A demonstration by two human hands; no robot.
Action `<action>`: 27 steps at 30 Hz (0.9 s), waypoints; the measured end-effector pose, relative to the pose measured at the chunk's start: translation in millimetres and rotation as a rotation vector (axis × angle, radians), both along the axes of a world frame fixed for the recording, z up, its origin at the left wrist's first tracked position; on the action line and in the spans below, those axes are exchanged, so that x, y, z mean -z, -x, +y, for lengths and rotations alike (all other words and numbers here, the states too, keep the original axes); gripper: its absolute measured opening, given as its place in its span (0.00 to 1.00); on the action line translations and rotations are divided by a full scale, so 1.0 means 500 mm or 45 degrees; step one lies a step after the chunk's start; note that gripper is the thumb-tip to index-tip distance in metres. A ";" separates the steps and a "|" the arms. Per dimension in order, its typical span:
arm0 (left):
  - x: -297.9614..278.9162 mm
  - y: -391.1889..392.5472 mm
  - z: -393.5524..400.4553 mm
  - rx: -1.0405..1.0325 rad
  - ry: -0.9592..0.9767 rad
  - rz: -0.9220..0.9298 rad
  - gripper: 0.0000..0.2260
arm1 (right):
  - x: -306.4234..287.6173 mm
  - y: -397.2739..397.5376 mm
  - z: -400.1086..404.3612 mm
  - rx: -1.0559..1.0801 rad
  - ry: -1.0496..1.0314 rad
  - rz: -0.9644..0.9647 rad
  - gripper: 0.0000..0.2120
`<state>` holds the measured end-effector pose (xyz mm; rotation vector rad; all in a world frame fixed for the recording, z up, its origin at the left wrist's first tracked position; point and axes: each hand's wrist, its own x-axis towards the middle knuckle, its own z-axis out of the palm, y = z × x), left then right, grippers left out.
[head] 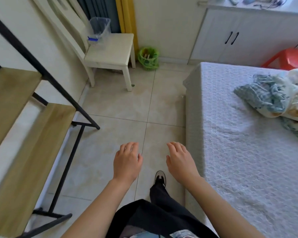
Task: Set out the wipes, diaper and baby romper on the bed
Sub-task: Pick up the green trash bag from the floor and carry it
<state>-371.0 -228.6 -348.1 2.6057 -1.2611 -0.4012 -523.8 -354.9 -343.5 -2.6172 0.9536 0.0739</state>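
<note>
Both hands hover palm-down over the tiled floor, holding nothing. My left hand [127, 160] has its fingers slightly apart. Just left of the bed's edge, my right hand [180, 160] is relaxed and apart too. The bed [239, 152] with a white textured cover fills the right side. No wipes, diaper or romper can be made out in view.
A rumpled patterned quilt [279, 98] lies on the bed's far right. A white chair [108, 52] carries a clear plastic bin [100, 29]. A green basket [148, 58] sits by the wall. A wooden shelf with a black frame [33, 134] stands at left, an orange stool [292, 59] beyond the bed.
</note>
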 end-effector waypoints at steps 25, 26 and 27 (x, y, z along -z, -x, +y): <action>0.025 -0.790 -0.793 0.065 -0.065 -0.034 0.21 | 0.005 -0.703 -0.818 0.134 -0.004 0.065 0.23; 0.028 -0.818 -0.824 0.064 -0.069 -0.027 0.21 | 0.006 -0.729 -0.845 0.139 -0.007 0.064 0.23; 0.031 -0.843 -0.854 0.067 -0.072 -0.026 0.21 | 0.008 -0.753 -0.873 0.140 -0.006 0.064 0.23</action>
